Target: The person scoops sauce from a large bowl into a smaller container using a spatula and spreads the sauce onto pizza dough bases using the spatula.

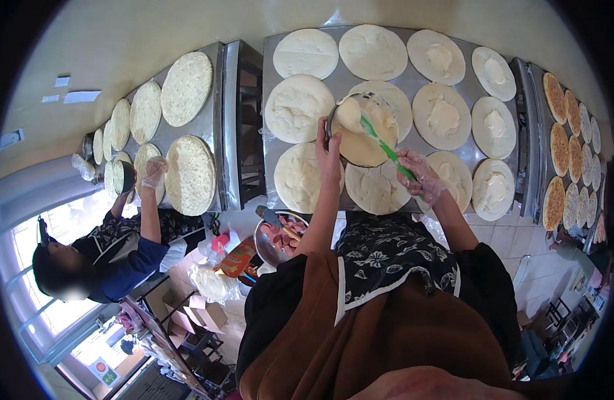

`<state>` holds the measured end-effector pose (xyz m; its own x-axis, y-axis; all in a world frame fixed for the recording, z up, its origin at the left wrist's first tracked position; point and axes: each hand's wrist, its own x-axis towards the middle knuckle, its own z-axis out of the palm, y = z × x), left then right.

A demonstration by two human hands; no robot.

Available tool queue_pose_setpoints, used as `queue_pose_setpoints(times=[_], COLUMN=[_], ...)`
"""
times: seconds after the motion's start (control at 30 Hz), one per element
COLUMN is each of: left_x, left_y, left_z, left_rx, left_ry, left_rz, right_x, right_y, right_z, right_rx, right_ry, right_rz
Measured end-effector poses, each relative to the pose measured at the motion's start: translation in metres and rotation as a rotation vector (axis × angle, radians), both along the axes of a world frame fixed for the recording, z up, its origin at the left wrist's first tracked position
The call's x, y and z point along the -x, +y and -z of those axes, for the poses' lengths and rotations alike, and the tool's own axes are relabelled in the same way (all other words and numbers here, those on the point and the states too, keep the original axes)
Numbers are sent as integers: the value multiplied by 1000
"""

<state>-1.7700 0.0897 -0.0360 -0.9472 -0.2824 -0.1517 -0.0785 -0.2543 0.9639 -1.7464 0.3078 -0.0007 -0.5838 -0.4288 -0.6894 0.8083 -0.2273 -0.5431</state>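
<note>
My left hand (329, 152) is closed on the left side of a metal bowl (329, 123), holding it tilted above the dough rounds. Pale cream (360, 145) coats the inside of the bowl. In a clear plastic glove, my right hand (423, 179) grips the handle of a green spatula (381, 143). The spatula's head is inside the bowl, beside a thick lump of cream (349, 115). Under and around the bowl lie flat dough rounds (297, 109) on a metal table (413, 80). Rounds on the right carry cream (445, 118) in their middles; those on the left look bare.
A steel bowl of sliced sausage (278, 239) stands below the table, left of my body. At the left table (218, 87), another person (130, 257) reaches a gloved hand over pale-topped rounds (187, 87). Browned rounds (559, 148) lie on the right table.
</note>
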Motion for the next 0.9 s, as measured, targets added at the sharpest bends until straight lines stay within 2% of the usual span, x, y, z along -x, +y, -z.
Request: queue_pose_setpoints(times=[0.23,0.37,0.47,0.53,0.63,0.7,0.73,0.83,0.9], left_x=[1,1,-3,-9,-20,-27,-29,-32,-33], left_y=[-12,-8,-11,-15,-20,-16,-15,-13,-13], left_z=[23,20,35,44,64,55,49,31,34], left_rx=[-395,-415,-426,-426,-460,-501,-521,-513,-519], left_ry=[-167,-218,-229,-257,-249,-283,-299,-360,-348], left_rz=[-14,-58,-54,-56,-43,-53,-58,-77,-88], right_x=[2,29,70,110,168,180,183,157,131], right_y=[2,11,12,19,14,21,21,23,30], right_z=[3,-5,-15,17,90,136,142,139,105], right_rx=[94,28,-163,-281,-976,-1449,-1689,-1664,-1440], right_ry=[233,266,314,452,1156,1384,1486,1519,1285], right_rz=[12,75,153,198,284,143,60,-20,-93])
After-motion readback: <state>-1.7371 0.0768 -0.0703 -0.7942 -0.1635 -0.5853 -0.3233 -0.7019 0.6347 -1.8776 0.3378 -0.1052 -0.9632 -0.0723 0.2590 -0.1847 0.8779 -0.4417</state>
